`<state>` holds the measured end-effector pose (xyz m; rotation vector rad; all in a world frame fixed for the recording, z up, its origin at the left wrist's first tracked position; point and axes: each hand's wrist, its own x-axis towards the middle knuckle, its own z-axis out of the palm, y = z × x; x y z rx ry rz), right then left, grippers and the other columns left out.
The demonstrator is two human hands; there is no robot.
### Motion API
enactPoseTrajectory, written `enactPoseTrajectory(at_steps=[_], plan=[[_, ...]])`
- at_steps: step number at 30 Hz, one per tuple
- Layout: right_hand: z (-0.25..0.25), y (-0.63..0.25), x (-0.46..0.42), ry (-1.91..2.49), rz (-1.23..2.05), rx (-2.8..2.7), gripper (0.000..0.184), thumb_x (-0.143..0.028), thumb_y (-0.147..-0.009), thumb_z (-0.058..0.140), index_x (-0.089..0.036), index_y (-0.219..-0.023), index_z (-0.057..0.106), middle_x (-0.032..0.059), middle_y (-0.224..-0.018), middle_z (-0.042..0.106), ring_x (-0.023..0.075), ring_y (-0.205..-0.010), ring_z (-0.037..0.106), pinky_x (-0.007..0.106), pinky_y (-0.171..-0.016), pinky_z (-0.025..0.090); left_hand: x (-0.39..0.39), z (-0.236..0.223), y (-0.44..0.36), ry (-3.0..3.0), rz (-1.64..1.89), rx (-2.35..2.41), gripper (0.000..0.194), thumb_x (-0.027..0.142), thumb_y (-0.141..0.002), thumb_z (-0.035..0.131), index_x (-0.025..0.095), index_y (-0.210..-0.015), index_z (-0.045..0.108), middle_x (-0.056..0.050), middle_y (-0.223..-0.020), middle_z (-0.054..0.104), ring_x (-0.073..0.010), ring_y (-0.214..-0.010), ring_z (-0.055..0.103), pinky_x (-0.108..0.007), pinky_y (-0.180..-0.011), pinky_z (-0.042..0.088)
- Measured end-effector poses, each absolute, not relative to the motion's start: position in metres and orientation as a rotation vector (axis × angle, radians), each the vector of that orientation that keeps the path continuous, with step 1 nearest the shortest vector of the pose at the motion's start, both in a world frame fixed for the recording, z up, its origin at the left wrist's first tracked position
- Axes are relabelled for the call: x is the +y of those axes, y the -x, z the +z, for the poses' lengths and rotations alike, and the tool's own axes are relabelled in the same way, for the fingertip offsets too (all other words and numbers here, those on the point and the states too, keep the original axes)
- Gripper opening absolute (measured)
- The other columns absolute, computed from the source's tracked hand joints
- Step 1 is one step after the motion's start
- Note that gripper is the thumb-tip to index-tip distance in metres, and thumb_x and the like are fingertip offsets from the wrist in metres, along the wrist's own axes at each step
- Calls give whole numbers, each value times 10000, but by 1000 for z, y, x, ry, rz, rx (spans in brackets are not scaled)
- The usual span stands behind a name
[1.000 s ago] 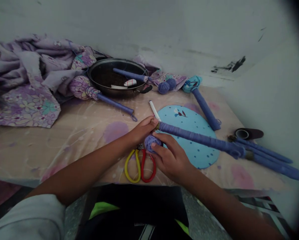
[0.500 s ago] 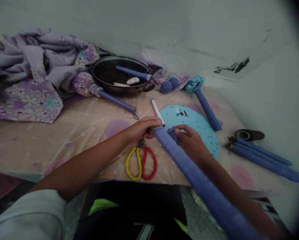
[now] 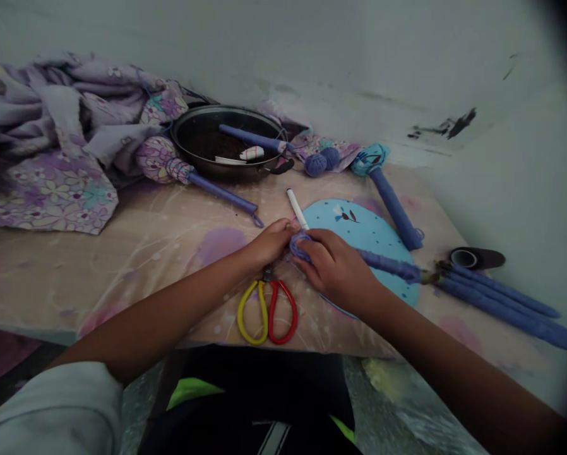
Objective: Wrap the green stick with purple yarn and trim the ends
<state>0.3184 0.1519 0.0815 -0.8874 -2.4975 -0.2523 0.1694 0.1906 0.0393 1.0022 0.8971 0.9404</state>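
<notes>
My left hand [image 3: 278, 241] is closed at the near end of a stick wrapped in blue-purple yarn [image 3: 390, 264]. That stick runs right, over a light blue round piece of fabric [image 3: 345, 221], to a bare brown tip. My right hand [image 3: 338, 265] is closed on a small ball of the same yarn [image 3: 301, 245], next to my left fingers, and hides the middle of the stick. Scissors [image 3: 268, 309] with one yellow and one red handle lie just below my hands. A white marker [image 3: 297, 208] lies behind them.
A dark pan [image 3: 217, 170] stands at the back, holding a wrapped stick. Floral cloth [image 3: 60, 183] is heaped at left. Cloth-headed sticks [image 3: 221, 191] [image 3: 392, 202] lie on either side. More wrapped sticks [image 3: 506, 309] and a tape roll [image 3: 464, 258] are at right, yarn balls [image 3: 316, 164] near the wall.
The wrapped stick has swung from pointing toward me at lower right to lying across rightward. My right hand has moved left with the yarn, close to my left hand.
</notes>
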Motion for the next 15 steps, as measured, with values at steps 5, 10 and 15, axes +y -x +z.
enactPoseTrajectory(at_steps=[5,10,15], plan=[[38,-337,147,901,-216,-2387,186,-250,-845,568,-164,-1009,579,142,-997,637,243,-935,614,383,-745,546,186,39,-172,-1035,983,957,251,415,-836,492,186,-757,423,59,-558,382,-63,-475,337,-193,-455,244],[32,-332,143,1248,403,-2038,270,-364,-799,621,-204,-1010,567,76,-920,671,229,-846,647,397,-740,536,185,35,-174,-1004,1071,778,308,493,-841,459,192,-783,423,58,-571,382,-65,-475,331,-196,-468,251],[34,-335,154,1354,875,-1641,298,-415,-759,652,-208,-958,571,53,-898,665,193,-777,639,357,-716,524,187,33,-171,-1105,1071,694,354,526,-828,473,176,-780,491,13,-709,473,-95,-670,448,-222,-647,380]])
